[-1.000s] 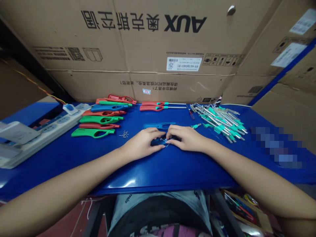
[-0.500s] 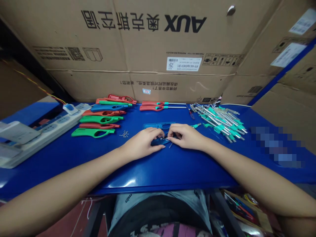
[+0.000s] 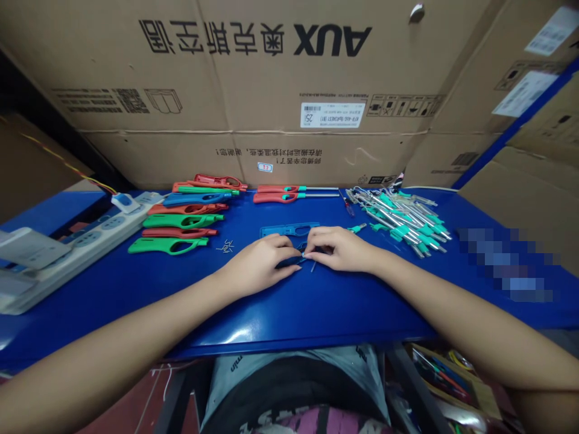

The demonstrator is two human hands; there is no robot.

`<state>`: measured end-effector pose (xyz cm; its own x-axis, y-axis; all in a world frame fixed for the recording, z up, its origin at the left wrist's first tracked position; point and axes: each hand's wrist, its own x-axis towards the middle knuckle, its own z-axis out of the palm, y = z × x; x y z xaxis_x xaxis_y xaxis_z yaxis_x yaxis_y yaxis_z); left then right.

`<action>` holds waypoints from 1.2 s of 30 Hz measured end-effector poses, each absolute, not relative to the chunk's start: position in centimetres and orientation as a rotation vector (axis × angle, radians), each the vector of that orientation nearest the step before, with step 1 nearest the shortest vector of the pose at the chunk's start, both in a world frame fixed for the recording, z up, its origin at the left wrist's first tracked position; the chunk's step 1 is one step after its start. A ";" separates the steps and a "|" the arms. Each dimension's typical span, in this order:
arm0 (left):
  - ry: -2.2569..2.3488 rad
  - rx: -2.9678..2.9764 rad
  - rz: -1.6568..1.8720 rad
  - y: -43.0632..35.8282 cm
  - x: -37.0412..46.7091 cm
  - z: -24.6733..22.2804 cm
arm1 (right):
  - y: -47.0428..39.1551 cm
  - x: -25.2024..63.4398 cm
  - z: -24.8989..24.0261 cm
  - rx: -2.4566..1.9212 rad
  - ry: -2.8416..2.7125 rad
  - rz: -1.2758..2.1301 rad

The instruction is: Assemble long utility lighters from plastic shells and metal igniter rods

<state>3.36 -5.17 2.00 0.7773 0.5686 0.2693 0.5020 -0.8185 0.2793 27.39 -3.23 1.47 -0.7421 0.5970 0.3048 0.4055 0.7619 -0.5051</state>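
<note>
My left hand is closed around a blue lighter handle shell, its thumb along the near side and its fingers over the far side. My right hand pinches at the shell's right part, the fingertips meeting a tiny pale piece too small to name. The hands nearly touch and hide most of the shell. A short thin rod sticks out below the right fingers. Just behind the hands lies another blue handle shell, and a turquoise nozzle end shows past my right hand.
Red, green and blue lighter handles lie in a row at left, with loose screws beside them. Two red lighters, a screwdriver and a pile of metal lighter tubes lie farther back. A power strip runs along the left.
My right fingertips have shifted slightly left and down towards my left fingertips, over the shell. The shell looks more tilted in my left hand. The whole view has shifted a little.
</note>
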 end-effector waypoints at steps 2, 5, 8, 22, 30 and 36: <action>0.850 2.798 0.484 -5.3 3.4 2.1 | -3.1 27.7 1.8 -0.704 -2.520 0.628; 0.866 2.813 0.433 -5.4 3.4 2.1 | -3.1 27.7 2.1 -0.737 -2.502 0.672; 0.870 2.812 0.425 -5.4 3.4 2.1 | -3.1 27.5 2.1 -0.857 -2.429 0.712; 0.830 2.825 0.435 -5.3 3.3 2.1 | -2.6 27.8 2.8 -0.774 -2.508 0.784; 0.803 2.827 0.421 -5.1 2.9 2.5 | -2.9 28.0 2.8 -0.855 -2.487 0.814; 0.747 2.809 0.449 -4.9 2.7 2.4 | -3.1 27.8 3.1 -0.870 -2.483 0.861</action>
<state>2.70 -4.94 2.38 0.8262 0.5106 0.2379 0.4497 -0.8522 0.2673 27.76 -3.12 3.10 -0.7402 0.6580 0.1385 0.4309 0.6223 -0.6535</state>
